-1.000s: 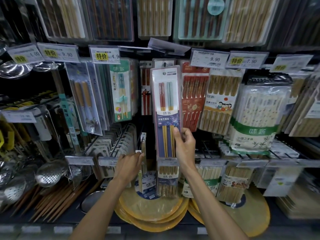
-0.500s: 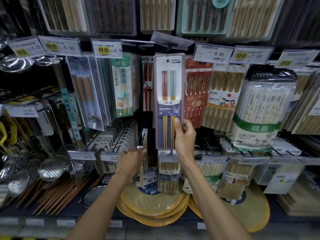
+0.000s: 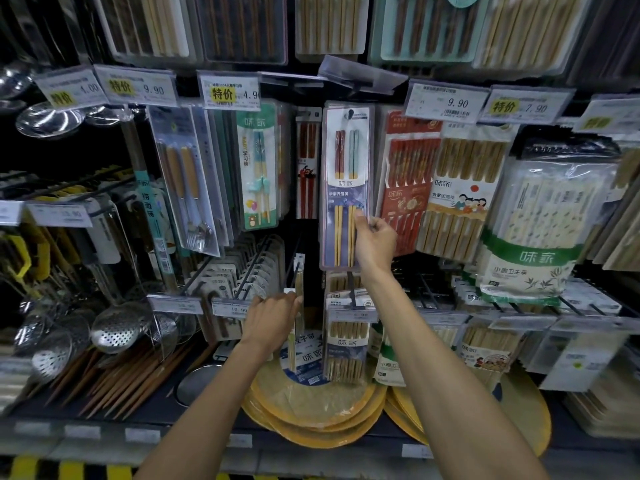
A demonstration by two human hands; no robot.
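Two hands are on the shelf display, and each has a packet. My right hand (image 3: 375, 242) pinches the lower right edge of the tall blister pack (image 3: 346, 161), thumb on the front and fingers curled behind. The pack holds a red pair and a pale green pair of chopsticks. It hangs upright in the middle row, between the narrow red pack (image 3: 307, 168) on its left and the red boxed set (image 3: 405, 188) on its right. Its hang hole sits just under the tilted tag holder (image 3: 362, 72).

My left hand (image 3: 272, 318) is lower down, with its fingers closed round a slim pack (image 3: 298, 282) that I see edge-on on the hooks of the row below.

I read this as the hanging step: the tall pack is at peg height and lined up with its slot. I cannot tell from here whether the hole is already over the peg, because the peg itself is hidden behind the card.

The next move calls for a small push straight back along the peg while I hold the pack square, so it does not snag its neighbours. Then I would ease the pinch and check that it hangs on its own before I let go. The left hand needs only to steady the slim pack so it does not swing into the chopstick packs (image 3: 346, 344) beside it.
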